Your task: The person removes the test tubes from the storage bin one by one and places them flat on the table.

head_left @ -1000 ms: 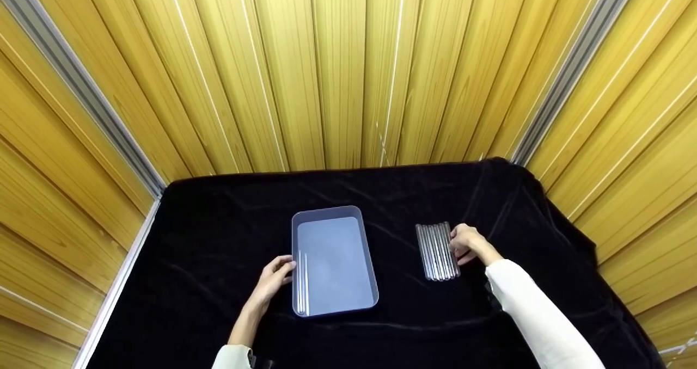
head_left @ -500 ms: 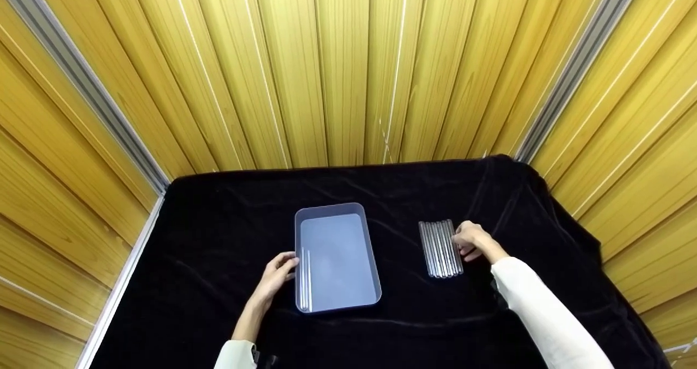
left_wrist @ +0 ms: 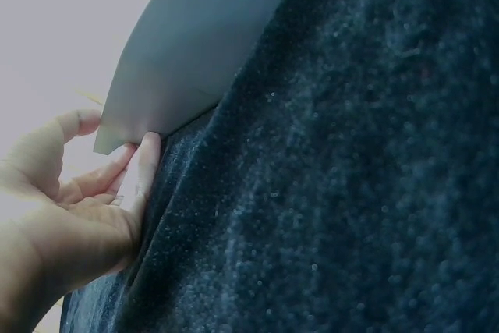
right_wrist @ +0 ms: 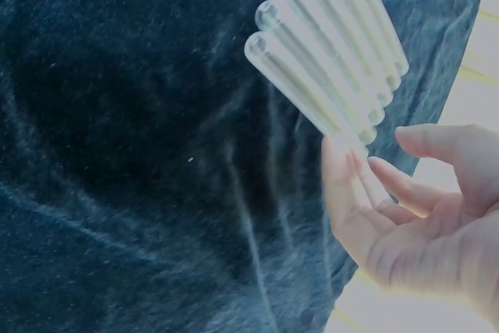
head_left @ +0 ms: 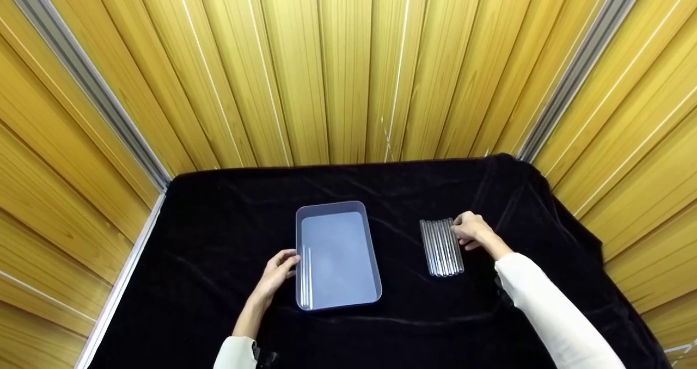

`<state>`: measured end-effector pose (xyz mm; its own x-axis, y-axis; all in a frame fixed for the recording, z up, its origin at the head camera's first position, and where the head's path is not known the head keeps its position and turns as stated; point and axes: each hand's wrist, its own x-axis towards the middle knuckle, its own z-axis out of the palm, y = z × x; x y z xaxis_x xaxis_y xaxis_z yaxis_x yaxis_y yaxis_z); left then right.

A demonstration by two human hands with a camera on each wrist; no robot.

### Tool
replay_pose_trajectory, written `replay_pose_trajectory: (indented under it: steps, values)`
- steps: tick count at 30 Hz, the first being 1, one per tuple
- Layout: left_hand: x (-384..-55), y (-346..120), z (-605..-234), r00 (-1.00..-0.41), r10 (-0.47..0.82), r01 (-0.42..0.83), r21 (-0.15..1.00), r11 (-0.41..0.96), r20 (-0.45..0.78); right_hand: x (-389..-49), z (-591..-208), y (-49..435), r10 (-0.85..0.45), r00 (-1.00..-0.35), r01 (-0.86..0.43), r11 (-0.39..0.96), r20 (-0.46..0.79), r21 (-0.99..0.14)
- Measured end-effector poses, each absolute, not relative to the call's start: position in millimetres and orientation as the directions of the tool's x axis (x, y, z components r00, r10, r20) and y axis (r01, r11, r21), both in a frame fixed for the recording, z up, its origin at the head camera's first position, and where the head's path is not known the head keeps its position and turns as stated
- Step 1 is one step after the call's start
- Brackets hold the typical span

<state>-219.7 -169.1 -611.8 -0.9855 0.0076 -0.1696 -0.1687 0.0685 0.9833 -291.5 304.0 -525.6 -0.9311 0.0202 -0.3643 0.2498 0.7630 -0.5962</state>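
Observation:
A row of several clear test tubes (head_left: 441,248) lies side by side on the black cloth, right of the tray. My right hand (head_left: 471,232) is at the far end of the rightmost tube. In the right wrist view its fingertips (right_wrist: 337,146) touch that tube's end, while the thumb stands apart from them. A shallow blue-grey plastic tray (head_left: 340,260) sits left of the row, with a few clear tubes (head_left: 306,276) along its left wall inside. My left hand (head_left: 279,268) pinches that wall, thumb over the rim and fingers (left_wrist: 148,157) low on the outside.
Black velvety cloth (head_left: 228,216) covers the table, with folds toward the right. Yellow wood-patterned panels (head_left: 343,75) stand behind and at both sides, with grey metal posts (head_left: 582,64) at the corners.
My right hand has slid along the rightmost tube toward its far end. The left hand keeps its grip on the tray. The head view has shifted slightly.

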Motion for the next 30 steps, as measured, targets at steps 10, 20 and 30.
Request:
replay_pose_trajectory:
  steps: [10,20,30]
  values:
    - [-221,-168,-610,-0.983,0.006,-0.183,0.979,0.086,-0.185,-300,-515,267,-0.059,-0.962,0.128,0.764,-0.265,-0.632]
    - [-219,-168,-615,-0.980,-0.005,-0.200,0.977,0.080,-0.200,-294,-507,214,-0.138,-0.954,0.082,0.736,-0.267,-0.672]
    - [-220,-167,-615,-0.982,-0.010,-0.189,0.980,0.063,-0.188,-292,-497,160,-0.202,-0.952,0.006,0.738,-0.230,-0.674]
